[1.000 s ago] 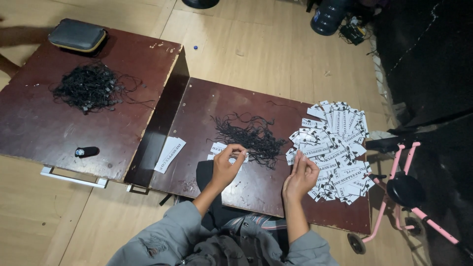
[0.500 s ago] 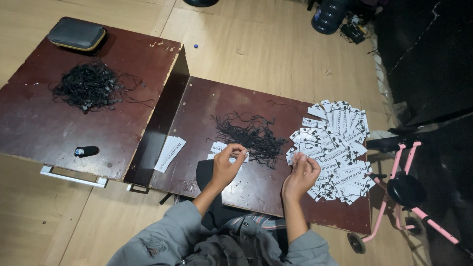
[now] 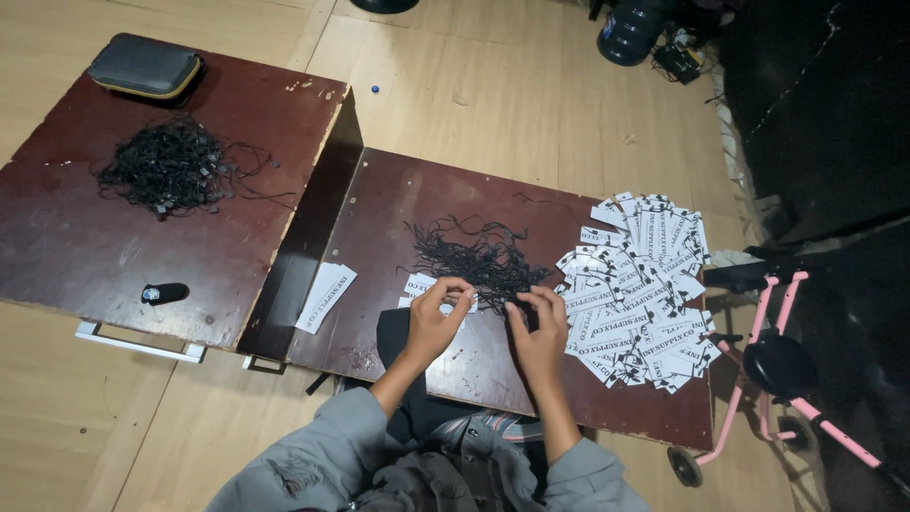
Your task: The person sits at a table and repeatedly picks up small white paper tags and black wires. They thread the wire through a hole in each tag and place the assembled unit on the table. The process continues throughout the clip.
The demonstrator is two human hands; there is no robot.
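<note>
I see the dark brown wooden tabletop (image 3: 398, 204), a heap of white printed paper tags (image 3: 637, 284), and a tangle of thin black strings (image 3: 479, 258). My left hand (image 3: 434, 318) and right hand (image 3: 538, 332) pinch at the tangle's near edge, apparently on strands; I judge a string is being separated.

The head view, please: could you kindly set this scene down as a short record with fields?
surface: two dark brown boards on a wooden floor
left hand: fingertips pinched at the near edge of the black string pile, on a white tag
right hand: fingers pinched by the same pile
right of hands: heap of strung white tags
far left board: second string tangle, grey case
</note>
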